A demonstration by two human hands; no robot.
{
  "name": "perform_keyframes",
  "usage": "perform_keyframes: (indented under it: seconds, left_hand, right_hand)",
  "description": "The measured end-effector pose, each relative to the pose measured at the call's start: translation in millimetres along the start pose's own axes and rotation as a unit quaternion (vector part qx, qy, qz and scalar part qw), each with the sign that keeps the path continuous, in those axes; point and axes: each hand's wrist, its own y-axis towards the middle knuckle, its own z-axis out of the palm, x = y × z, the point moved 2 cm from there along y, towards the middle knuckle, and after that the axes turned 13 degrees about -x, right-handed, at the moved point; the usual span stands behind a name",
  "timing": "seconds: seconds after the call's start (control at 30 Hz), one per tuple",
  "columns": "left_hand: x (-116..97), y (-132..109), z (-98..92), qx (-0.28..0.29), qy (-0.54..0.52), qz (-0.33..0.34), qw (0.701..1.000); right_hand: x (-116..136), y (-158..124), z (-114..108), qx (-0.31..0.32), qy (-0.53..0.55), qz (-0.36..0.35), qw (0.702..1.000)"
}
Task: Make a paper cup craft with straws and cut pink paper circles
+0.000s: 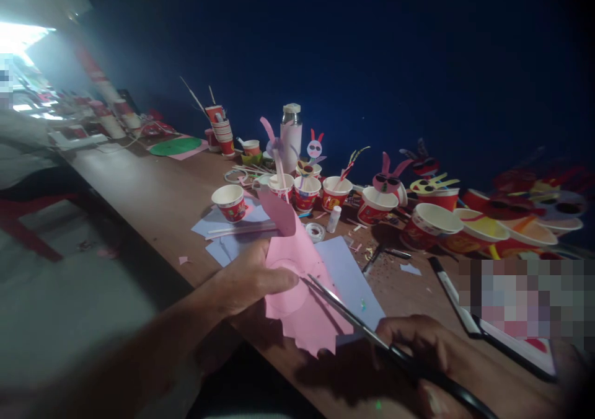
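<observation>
L hand (pixel 251 276) closed on pink card (pixel 302 301), thumb on top, card held over lilac sheet (pixel 356 289). R hand (pixel 411 344) closed round black-handled scissors (pixel 357 323), blade tip reaching across pink card to just beside L thumb. Card edge jagged nr R hand; faint circle marked on card. Wood table (pixel 158 214) under both hands. Ahead of hands: row of red paper cups (pixel 307 194), paper rabbit figure (pixel 385 182), glue stick (pixel 333 219), steel flask (pixel 291 137).

Two hands (pixel 251 276) (pixel 411 344), one pair of scissors (pixel 360 326), one pink paper sheet (pixel 302 313).
</observation>
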Motion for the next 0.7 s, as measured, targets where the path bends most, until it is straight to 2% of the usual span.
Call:
perform_keyframes:
  seconds: [0.13,0.27,0.43,0.7]
  left_hand:
    - [0.0,-1.8,2.1,0.0,-0.082,-0.045,0.996]
    - [-1.9,-3.0,1.7,-0.023,-0.125,-0.071,0.989]
    - [-3.4,-3.2,3.1,-0.019,-0.143,-0.08,0.986]
    - [1.0,-3.0,9.0,-0.012,-0.133,-0.069,0.989]
  right_hand:
    - [-4.7,4.1,3.8,0.01,0.03,0.02,0.999]
    - [-12.6,6.6,2.1,0.01,0.03,0.033,0.999]
    - [-8.9,9.9,3.5,-0.01,-0.009,-0.001,1.0]
    - [-2.9,11.0,19.0,-0.013,0.06,-0.004,0.998]
